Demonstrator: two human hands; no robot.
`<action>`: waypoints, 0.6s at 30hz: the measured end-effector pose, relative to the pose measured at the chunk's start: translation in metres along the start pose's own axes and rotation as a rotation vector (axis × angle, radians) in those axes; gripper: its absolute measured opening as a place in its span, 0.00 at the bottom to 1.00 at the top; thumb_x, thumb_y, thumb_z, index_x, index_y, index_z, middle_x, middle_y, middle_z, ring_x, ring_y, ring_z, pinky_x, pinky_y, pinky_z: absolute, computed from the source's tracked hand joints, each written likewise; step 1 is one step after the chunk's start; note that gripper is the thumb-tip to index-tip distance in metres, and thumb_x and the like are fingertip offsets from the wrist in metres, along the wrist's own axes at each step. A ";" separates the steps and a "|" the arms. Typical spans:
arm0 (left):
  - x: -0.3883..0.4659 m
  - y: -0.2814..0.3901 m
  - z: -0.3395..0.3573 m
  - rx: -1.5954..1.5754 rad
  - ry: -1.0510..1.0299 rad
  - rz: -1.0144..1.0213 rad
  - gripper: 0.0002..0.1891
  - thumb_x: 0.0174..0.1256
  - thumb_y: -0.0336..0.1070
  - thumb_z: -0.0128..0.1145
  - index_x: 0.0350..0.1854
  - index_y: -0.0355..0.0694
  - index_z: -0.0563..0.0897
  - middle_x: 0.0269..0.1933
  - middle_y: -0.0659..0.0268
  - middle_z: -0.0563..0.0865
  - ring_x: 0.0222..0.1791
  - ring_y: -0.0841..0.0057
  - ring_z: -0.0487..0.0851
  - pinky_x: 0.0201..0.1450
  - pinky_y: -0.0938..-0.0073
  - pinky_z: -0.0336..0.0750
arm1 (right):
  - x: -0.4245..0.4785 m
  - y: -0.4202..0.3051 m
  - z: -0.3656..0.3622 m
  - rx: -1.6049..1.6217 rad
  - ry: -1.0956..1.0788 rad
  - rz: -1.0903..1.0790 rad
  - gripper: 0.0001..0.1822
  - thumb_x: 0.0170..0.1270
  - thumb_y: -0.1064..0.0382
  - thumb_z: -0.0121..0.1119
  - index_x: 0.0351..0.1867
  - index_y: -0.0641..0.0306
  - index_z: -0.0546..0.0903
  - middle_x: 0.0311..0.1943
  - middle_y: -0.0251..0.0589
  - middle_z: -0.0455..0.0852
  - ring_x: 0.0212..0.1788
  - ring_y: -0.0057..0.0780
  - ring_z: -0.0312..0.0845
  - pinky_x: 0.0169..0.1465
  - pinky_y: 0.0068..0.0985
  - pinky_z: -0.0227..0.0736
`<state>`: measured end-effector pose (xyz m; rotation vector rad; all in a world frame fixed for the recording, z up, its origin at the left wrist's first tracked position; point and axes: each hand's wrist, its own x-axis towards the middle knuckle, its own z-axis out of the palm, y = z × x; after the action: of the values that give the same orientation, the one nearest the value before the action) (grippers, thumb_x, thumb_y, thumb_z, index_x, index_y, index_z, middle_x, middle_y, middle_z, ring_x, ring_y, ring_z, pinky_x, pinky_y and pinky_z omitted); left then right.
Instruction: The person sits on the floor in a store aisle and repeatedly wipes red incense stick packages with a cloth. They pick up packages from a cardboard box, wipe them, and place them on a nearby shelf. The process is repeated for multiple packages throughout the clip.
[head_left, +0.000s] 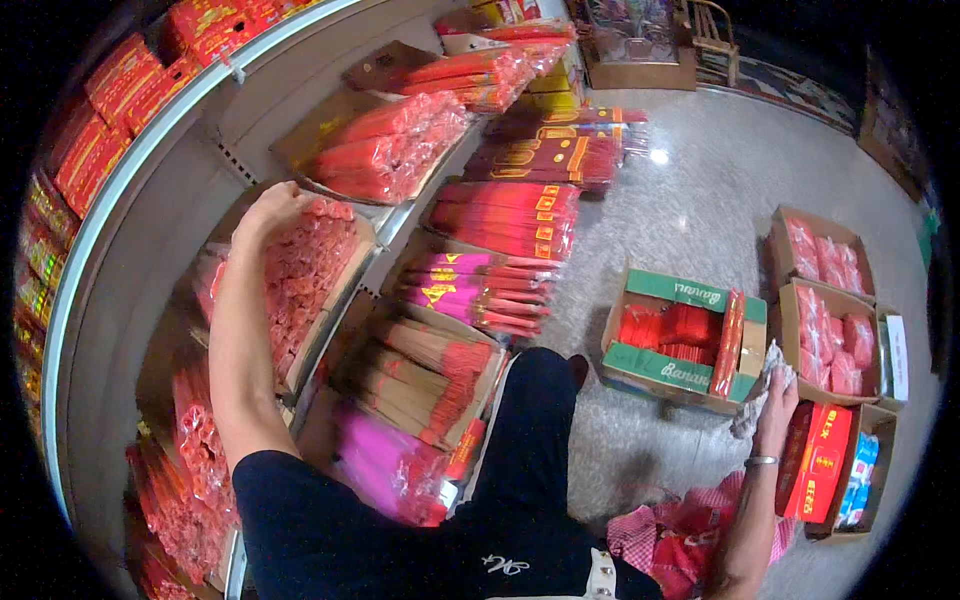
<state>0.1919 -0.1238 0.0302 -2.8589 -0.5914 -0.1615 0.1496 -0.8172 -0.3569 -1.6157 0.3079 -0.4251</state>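
My left hand (279, 204) reaches over the upper shelf at the top edge of a cardboard box of red sticks wrapped in clear plastic (311, 270). Its fingers are curled and partly hidden, so whether they grip a wrapped bundle cannot be told. On the other side, my right hand (778, 401) is closed on a crumpled whitish cloth (759, 386). That cloth hangs beside the corner of a green banana carton (667, 364). Red packets (667, 334) fill the carton, and a long red wrapped pack (729, 341) lies across its end.
Incense-like stick bundles (431, 375) and pink-red packs (510, 217) line the lower shelf beside my leg. Open boxes of pink packets (832, 337) and a red box (814, 461) stand on the floor at right. A red checked cloth (690, 532) lies below my right forearm.
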 end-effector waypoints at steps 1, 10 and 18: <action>0.007 0.006 0.002 0.069 0.012 0.007 0.22 0.61 0.47 0.49 0.50 0.38 0.80 0.47 0.50 0.83 0.47 0.60 0.82 0.49 0.62 0.75 | 0.001 0.000 -0.003 -0.025 -0.002 -0.008 0.25 0.70 0.53 0.49 0.58 0.73 0.71 0.55 0.43 0.76 0.55 0.28 0.70 0.60 0.27 0.62; 0.008 0.042 0.039 0.170 0.424 0.262 0.23 0.64 0.48 0.50 0.55 0.38 0.77 0.55 0.49 0.78 0.56 0.55 0.75 0.59 0.60 0.67 | 0.000 -0.016 0.000 -0.056 0.056 -0.073 0.16 0.66 0.58 0.54 0.45 0.70 0.78 0.42 0.40 0.83 0.45 0.26 0.75 0.52 0.25 0.68; -0.074 0.317 0.116 -0.600 -0.031 0.742 0.20 0.63 0.38 0.57 0.54 0.33 0.76 0.52 0.51 0.80 0.56 0.63 0.77 0.58 0.68 0.70 | 0.012 0.003 -0.016 0.278 0.234 -0.034 0.13 0.66 0.59 0.55 0.44 0.68 0.79 0.38 0.33 0.84 0.39 0.17 0.74 0.44 0.21 0.70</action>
<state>0.2590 -0.4084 -0.1535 -3.4128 0.6456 -0.1897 0.1535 -0.8373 -0.3583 -1.3026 0.3803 -0.6554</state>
